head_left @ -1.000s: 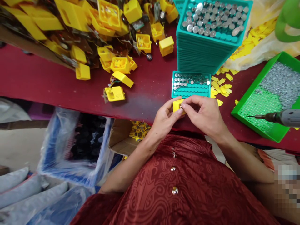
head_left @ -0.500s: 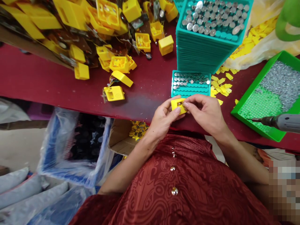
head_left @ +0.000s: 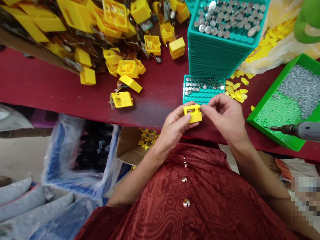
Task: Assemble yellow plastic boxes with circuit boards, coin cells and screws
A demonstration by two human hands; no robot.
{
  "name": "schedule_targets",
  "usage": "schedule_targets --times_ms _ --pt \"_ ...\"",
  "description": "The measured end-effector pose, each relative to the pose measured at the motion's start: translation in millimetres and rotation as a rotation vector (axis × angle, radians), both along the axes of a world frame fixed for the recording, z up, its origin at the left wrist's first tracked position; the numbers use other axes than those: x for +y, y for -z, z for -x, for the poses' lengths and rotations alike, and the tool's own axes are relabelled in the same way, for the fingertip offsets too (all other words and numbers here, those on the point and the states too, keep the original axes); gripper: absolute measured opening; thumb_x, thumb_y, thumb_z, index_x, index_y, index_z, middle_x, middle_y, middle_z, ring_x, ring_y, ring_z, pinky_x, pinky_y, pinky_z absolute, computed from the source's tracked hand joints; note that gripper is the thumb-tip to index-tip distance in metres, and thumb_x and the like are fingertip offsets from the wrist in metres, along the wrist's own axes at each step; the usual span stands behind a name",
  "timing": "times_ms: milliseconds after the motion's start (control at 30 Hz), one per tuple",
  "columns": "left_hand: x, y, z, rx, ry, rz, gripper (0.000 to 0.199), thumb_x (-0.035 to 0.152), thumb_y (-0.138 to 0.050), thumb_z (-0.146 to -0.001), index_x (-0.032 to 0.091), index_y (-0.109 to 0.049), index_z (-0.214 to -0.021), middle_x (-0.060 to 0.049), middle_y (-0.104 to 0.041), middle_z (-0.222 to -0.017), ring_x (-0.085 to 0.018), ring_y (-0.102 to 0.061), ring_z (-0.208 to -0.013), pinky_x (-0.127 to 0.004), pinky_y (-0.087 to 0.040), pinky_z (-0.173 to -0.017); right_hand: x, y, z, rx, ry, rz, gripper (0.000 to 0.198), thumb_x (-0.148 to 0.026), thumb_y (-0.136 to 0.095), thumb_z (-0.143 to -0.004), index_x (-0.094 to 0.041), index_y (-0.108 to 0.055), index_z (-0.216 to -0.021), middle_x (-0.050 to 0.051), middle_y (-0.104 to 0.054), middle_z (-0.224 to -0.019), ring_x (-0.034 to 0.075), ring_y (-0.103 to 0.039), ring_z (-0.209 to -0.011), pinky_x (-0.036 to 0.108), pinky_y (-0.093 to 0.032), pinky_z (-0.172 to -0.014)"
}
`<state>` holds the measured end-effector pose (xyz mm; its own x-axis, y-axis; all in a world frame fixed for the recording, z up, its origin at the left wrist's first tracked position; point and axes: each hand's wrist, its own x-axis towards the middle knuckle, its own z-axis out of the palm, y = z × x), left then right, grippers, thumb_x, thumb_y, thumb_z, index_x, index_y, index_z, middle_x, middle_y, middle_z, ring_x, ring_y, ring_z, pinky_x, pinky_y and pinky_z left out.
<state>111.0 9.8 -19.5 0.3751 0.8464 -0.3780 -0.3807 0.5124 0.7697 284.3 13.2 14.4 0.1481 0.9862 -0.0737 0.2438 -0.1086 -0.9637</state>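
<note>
My left hand [head_left: 176,122] is closed round a small yellow plastic case [head_left: 196,116], with the thumb on its front face. An open slot in the case shows metal inside. Just to the right is my right hand [head_left: 226,115], its fingers curled and the thumb tip close to the case's edge. Whether anything is pinched there is hidden. Directly behind both hands lies a shallow teal tray [head_left: 200,98] holding rows of button cells [head_left: 192,84]. Small yellow covers [head_left: 236,91] are scattered to the right of this tray.
A tall stack of teal trays [head_left: 212,53] rises behind. On the right stands a green basket [head_left: 265,123] of small metal parts, with a power screwdriver [head_left: 305,130] over it. Yellow cases with wires [head_left: 122,99] crowd the left of the red table [head_left: 157,86]. A cardboard box [head_left: 127,146] sits below.
My right hand has drawn back to the right from the front of the case, uncovering its slot. My left hand has tilted the case slightly and still holds it.
</note>
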Motion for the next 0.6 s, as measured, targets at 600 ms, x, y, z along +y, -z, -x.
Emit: schedule_targets --times_ms 600 --pt "10.7 -13.5 27.2 0.105 -0.138 0.041 0.034 0.032 -0.085 -0.085 0.022 -0.073 -0.116 -0.005 -0.084 -0.114 -0.016 -0.079 -0.092 -0.024 -0.064 -0.074 62.5 31.6 28.7 -0.856 -0.306 -0.174 0.028 -0.011 -0.050 -0.102 -0.016 -0.077 -0.095 0.016 -0.070 -0.111 0.030 -0.062 -0.108 0.047 -0.053 -0.097"
